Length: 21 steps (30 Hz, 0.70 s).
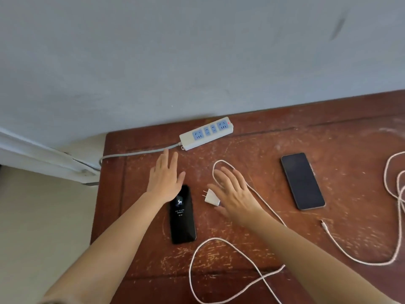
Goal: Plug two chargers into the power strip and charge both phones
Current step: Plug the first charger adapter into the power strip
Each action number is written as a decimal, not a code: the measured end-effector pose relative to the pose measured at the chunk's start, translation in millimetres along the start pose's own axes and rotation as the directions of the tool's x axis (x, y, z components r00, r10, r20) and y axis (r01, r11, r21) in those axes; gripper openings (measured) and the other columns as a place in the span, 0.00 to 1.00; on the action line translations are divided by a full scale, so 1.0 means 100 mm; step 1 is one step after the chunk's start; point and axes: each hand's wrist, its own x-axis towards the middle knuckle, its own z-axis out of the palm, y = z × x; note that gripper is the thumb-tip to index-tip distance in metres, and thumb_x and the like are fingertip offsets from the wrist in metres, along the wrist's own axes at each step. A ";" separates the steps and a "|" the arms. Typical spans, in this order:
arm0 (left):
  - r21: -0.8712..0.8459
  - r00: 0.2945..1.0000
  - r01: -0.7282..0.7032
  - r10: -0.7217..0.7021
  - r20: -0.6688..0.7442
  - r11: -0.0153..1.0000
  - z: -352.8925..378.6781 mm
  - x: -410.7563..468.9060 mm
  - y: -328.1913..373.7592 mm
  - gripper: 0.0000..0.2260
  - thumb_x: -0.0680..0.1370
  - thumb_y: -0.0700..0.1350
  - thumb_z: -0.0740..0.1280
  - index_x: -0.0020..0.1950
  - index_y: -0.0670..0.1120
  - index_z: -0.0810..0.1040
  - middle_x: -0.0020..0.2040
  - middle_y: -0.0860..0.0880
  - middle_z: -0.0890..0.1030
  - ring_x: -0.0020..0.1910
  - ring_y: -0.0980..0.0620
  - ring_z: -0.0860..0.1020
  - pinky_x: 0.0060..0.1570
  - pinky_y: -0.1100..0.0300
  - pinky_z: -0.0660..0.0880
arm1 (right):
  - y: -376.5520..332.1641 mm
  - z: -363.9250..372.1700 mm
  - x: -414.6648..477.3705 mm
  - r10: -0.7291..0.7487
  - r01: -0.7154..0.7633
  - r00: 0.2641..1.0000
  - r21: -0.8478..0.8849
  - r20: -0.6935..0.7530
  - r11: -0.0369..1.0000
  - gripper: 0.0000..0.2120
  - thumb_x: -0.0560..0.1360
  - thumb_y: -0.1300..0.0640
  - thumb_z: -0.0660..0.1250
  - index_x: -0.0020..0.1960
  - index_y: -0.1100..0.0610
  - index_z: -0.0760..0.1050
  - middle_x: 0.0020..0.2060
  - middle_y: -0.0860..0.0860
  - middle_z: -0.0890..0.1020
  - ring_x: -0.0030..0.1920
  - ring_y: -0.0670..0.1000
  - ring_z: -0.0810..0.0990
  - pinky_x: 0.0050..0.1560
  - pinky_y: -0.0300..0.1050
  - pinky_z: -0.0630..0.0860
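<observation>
A white power strip (206, 133) with blue sockets lies at the table's back edge, all sockets free. A black phone (183, 218) with a lit screen lies at the left; my left hand (165, 177) hovers open over its top end. A white charger plug (210, 196) lies beside it, prongs pointing left, and its white cable (219, 241) loops toward the front. My right hand (233, 190) is open just right of the plug, holding nothing. A second dark phone (302, 181) lies at the right. Another white cable (359, 257) with a free connector end (322, 222) curls at the far right.
The brown wooden table (263, 145) is scratched and stands against a grey wall (175, 62). The strip's grey cord (135, 152) runs off the table's left edge. Pale floor (43, 216) lies to the left.
</observation>
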 end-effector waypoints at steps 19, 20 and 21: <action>0.054 0.975 -0.219 0.217 0.044 0.974 0.16 0.66 -0.39 0.31 0.85 0.56 0.51 0.81 0.52 0.38 0.83 0.47 0.37 0.80 0.41 0.55 0.74 0.32 0.57 | 0.22 -0.45 1.00 0.409 -0.330 0.858 0.274 -0.312 0.903 0.19 0.83 0.46 0.58 0.64 0.58 0.73 0.60 0.55 0.83 0.74 0.59 0.68 0.76 0.64 0.50; 0.047 0.974 -0.224 0.222 0.040 0.974 0.17 0.67 -0.40 0.31 0.84 0.55 0.52 0.81 0.52 0.38 0.83 0.47 0.37 0.80 0.41 0.55 0.73 0.32 0.57 | 0.26 -0.48 1.06 0.424 -0.328 0.854 0.320 -0.303 0.889 0.18 0.82 0.46 0.60 0.64 0.59 0.73 0.59 0.55 0.83 0.71 0.60 0.72 0.73 0.63 0.59; 0.043 0.974 -0.227 0.226 0.036 0.973 0.18 0.67 -0.41 0.31 0.84 0.55 0.52 0.81 0.53 0.38 0.83 0.47 0.37 0.80 0.41 0.55 0.73 0.31 0.58 | 0.29 -0.51 1.11 0.452 -0.334 0.852 0.391 -0.265 0.858 0.19 0.81 0.47 0.62 0.65 0.58 0.73 0.59 0.55 0.82 0.66 0.60 0.74 0.66 0.60 0.70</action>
